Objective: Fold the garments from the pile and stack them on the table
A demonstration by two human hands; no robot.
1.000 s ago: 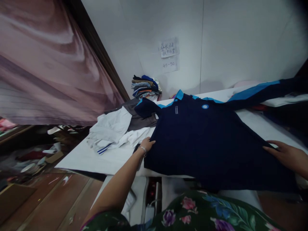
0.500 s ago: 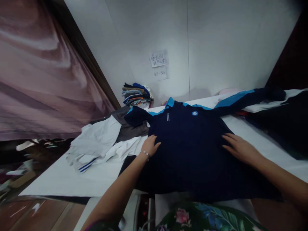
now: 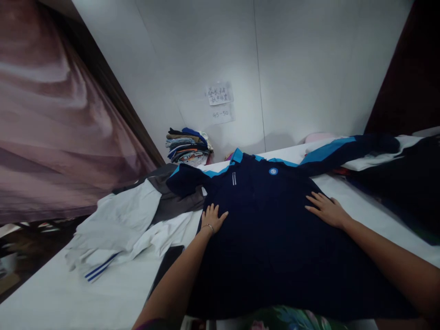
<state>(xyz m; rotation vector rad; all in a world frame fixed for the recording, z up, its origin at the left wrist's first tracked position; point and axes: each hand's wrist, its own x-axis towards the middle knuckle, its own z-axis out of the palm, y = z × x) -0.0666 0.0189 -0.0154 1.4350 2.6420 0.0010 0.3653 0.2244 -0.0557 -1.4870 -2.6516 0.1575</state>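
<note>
A navy long-sleeved polo shirt [image 3: 261, 247] with a bright blue collar, blue shoulder bands and a round badge lies spread out in front of me, collar away from me. My left hand [image 3: 212, 218] rests flat on its left side, fingers apart. On the opposite side, my right hand [image 3: 326, 208] lies on the cloth with its fingers spread. The shirt's right sleeve stretches out to the right, while its left sleeve looks short or bent under, with the end hidden. Its hem reaches the table edge near my body.
On the white table [image 3: 68, 298], white garments with blue stripes [image 3: 118, 215] and a dark grey garment [image 3: 178, 192] lie at left. A folded clothes stack [image 3: 189, 146] stands by the wall. Dark clothing [image 3: 395, 183] is heaped at right. A pink curtain [image 3: 62, 114] hangs at left.
My view has shifted, so the shirt and table appear lower and slightly left. Both hands stay on the shirt's sides, the left one's fingers now more spread.
</note>
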